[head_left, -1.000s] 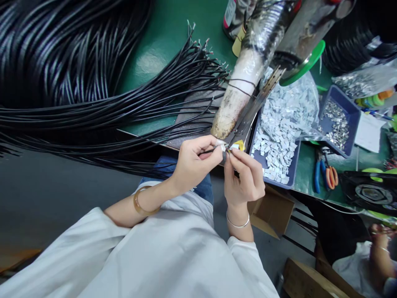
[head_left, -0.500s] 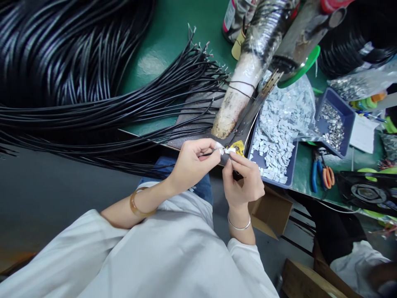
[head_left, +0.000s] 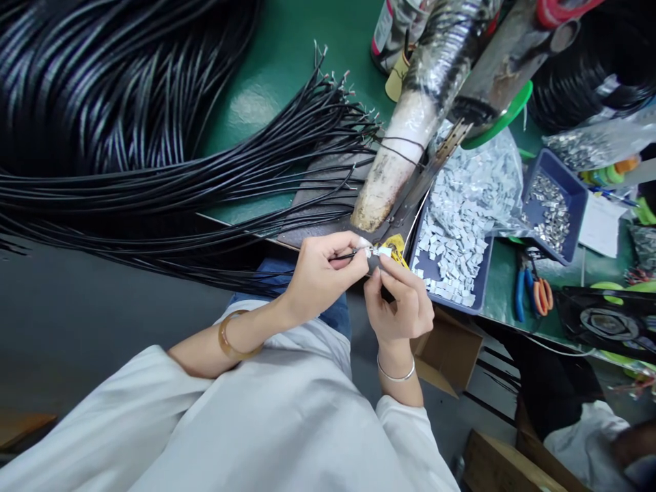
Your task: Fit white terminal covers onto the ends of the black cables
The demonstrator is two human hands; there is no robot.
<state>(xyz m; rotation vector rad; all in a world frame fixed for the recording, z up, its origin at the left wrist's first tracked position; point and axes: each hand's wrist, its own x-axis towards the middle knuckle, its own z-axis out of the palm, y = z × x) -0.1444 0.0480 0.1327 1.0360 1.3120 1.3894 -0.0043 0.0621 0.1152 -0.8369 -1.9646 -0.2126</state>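
Observation:
My left hand (head_left: 325, 273) pinches the end of a black cable (head_left: 342, 257) between thumb and fingers, with a white covering on one fingertip. My right hand (head_left: 402, 301) is closed just to the right, its thumb and forefinger pinching a small white piece (head_left: 384, 251) at the cable's end. Fingers partly hide where the two meet. Just behind the fingertips is a yellow part (head_left: 397, 246) at the table edge. Many black cables (head_left: 287, 164) with stripped ends lie on the table to the left.
A blue tray (head_left: 469, 309) holds many small white pieces and a plastic bag. Another tray (head_left: 577, 225) has small metal parts. Pliers (head_left: 540, 294) lie at the right. A wrapped roll (head_left: 389, 171) slants behind my hands. An open cardboard box (head_left: 448, 348) stands below; a person's sleeve (head_left: 579, 437) shows lower right.
My right hand has shifted slightly left and down, its fingers still at the white piece. The left hand keeps its pinch on the cable, and the view has shifted a little.

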